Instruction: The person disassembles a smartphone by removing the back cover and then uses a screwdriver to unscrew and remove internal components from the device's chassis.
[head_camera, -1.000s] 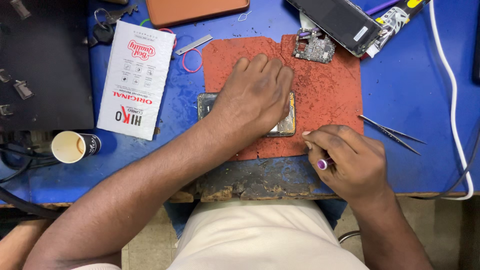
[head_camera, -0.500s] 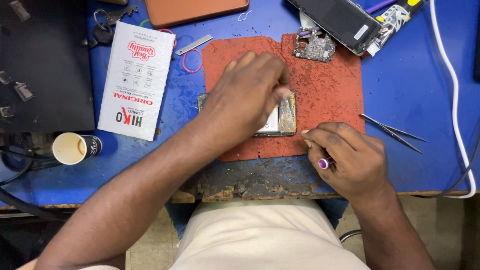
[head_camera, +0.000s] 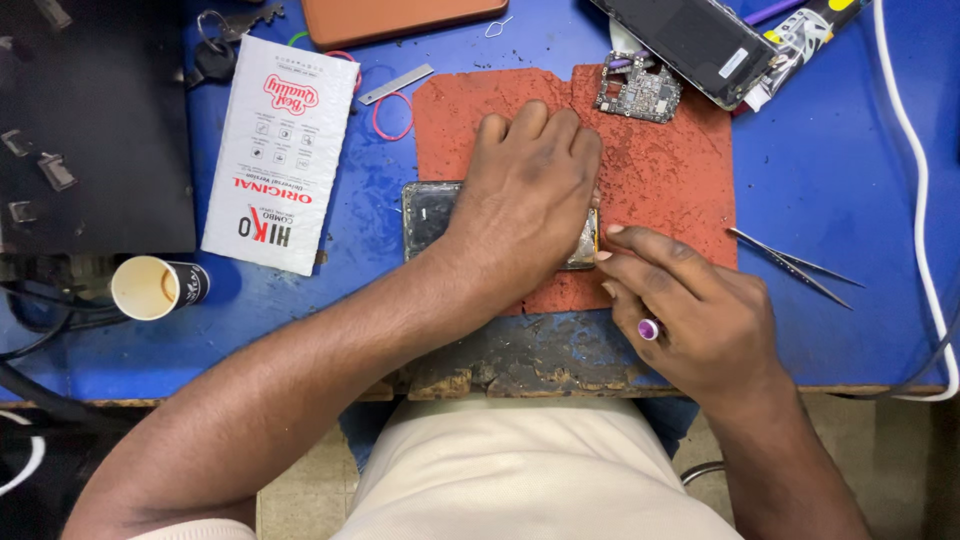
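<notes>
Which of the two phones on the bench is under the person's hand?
The opened phone lying on the red mat, pressed by the left hand. The other, dark phone lies untouched at the top edge.

A single head-worn camera looks almost straight down, from close above, at a blue table edge and the wearer's own lap.

phone frame mostly hidden under left hand; dark phone cut off by top edge

Bright even overhead light, soft shadows; sharp focus, little glare
</notes>
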